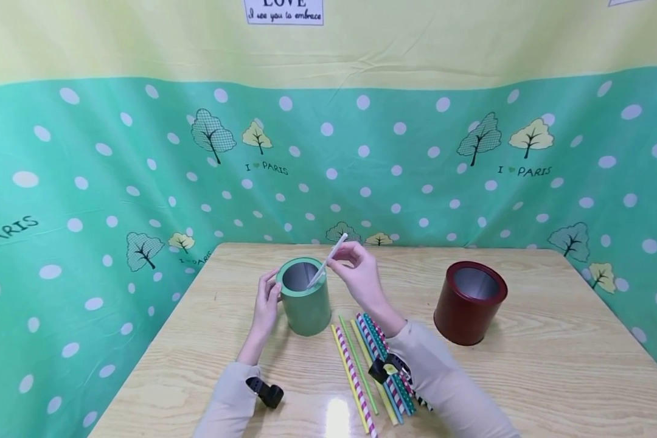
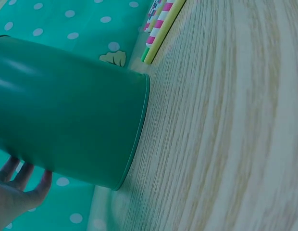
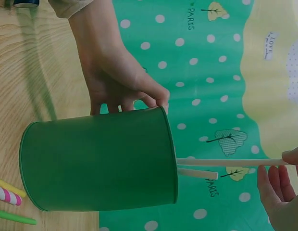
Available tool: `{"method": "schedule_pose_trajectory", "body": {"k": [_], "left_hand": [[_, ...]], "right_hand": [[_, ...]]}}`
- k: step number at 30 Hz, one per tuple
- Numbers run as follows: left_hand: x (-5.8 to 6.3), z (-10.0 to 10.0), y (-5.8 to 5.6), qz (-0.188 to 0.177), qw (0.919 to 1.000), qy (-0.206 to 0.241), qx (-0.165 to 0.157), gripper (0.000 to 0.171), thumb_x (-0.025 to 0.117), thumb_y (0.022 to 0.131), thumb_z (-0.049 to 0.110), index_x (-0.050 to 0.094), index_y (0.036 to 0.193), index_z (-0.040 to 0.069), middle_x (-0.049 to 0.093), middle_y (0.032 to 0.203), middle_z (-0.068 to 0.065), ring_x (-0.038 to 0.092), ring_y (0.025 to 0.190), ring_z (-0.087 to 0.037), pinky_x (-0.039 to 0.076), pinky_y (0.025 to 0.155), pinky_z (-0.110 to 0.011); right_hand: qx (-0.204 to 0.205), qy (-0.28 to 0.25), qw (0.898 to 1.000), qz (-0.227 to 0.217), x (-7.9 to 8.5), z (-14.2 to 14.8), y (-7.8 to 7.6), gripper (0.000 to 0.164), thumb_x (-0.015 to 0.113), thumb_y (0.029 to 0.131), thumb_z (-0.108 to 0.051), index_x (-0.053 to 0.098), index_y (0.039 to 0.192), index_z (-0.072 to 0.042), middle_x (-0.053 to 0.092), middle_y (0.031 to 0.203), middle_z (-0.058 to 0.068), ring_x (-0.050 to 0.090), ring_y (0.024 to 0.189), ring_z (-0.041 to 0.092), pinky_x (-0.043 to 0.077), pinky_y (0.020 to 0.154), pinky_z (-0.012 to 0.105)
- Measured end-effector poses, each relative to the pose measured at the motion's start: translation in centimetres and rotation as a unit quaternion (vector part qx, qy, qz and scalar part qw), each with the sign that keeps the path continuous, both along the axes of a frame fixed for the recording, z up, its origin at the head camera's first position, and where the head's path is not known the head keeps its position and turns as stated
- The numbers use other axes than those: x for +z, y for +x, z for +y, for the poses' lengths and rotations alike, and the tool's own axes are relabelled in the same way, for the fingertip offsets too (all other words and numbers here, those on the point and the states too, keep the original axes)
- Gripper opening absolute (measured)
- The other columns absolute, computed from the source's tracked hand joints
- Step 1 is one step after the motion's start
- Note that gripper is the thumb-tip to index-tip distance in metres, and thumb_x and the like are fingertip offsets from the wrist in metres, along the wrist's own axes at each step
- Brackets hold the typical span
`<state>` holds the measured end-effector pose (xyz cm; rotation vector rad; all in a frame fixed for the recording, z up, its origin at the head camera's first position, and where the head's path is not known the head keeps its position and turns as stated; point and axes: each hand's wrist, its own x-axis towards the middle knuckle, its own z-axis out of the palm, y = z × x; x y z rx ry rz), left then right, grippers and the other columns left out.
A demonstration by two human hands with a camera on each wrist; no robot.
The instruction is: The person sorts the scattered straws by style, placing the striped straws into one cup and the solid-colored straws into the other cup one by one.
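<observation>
A green can (image 1: 306,313) stands upright on the table, its open top facing up. My left hand (image 1: 265,307) holds it from the left, with the thumb at the rim and the fingers against the side. Over the opening, my right hand (image 1: 361,277) pinches the upper end of a white straw (image 1: 334,250) between thumb and fingers. The straw slants down, its lower part inside the can. In the right wrist view a second white straw (image 3: 199,173) pokes out of the can below the pinched one. How far down the straws reach is hidden.
Several colored straws, among them a green straw (image 1: 358,365), lie on the wooden table (image 1: 175,365) in front of the green can, partly under my right forearm. A dark red can (image 1: 465,310) stands open at the right. A patterned curtain (image 1: 416,146) hangs behind.
</observation>
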<state>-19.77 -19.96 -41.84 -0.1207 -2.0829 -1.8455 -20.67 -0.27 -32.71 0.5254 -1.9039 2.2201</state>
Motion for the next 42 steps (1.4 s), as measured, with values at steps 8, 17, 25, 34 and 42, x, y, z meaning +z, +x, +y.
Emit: {"method": "schedule_pose_trajectory", "body": {"k": [8,17,25,34,42], "left_hand": [[-0.1,0.0,0.0,0.004,1.0,0.002,-0.001,0.036,0.035,0.093,0.007,0.031,0.127,-0.005,0.047,0.112,-0.029,0.045,0.102,-0.032,0.042,0.078,-0.026],[-0.1,0.0,0.1,-0.006,1.0,0.007,0.002,0.034,0.034,0.094,0.007,0.033,0.127,-0.002,0.046,0.112,-0.029,0.045,0.102,-0.032,0.041,0.08,-0.03],[-0.1,0.0,-0.1,0.003,0.9999,0.009,-0.007,0.036,0.034,0.094,0.006,0.031,0.128,-0.004,0.046,0.114,-0.029,0.043,0.104,-0.036,0.041,0.079,-0.028],[-2.4,-0.9,-1.6,0.02,0.9997,0.014,-0.007,0.036,0.036,0.095,0.013,0.034,0.128,0.002,0.049,0.114,-0.023,0.048,0.099,-0.016,0.042,0.079,-0.03],[0.0,0.0,0.0,0.008,0.9999,0.011,-0.005,0.036,0.035,0.093,0.006,0.031,0.127,-0.006,0.046,0.114,-0.029,0.043,0.104,-0.036,0.04,0.08,-0.034]], "right_hand": [[0.005,0.047,0.999,-0.012,1.0,0.2,1.4,0.024,0.06,0.076,0.008,0.053,0.099,0.012,0.057,0.097,0.026,0.056,0.088,0.023,0.048,0.079,0.026],[0.015,0.117,0.992,-0.039,-2.1,1.8,0.4,0.026,0.063,0.077,-0.001,0.056,0.102,0.005,0.06,0.095,0.018,0.057,0.088,0.024,0.047,0.08,0.029],[0.029,0.215,0.975,-0.039,-5.4,3.6,-0.6,0.022,0.063,0.077,-0.003,0.059,0.099,0.0,0.062,0.089,0.009,0.059,0.082,0.019,0.049,0.074,0.028],[0.107,0.302,0.946,-0.046,-5.8,4.8,0.7,0.024,0.058,0.079,0.002,0.056,0.102,0.006,0.059,0.094,0.019,0.057,0.085,0.027,0.05,0.069,0.028],[0.142,0.343,0.928,-0.027,-9.0,6.3,-0.1,0.023,0.058,0.078,0.002,0.057,0.101,0.005,0.06,0.091,0.015,0.057,0.078,0.02,0.048,0.064,0.022]]}}
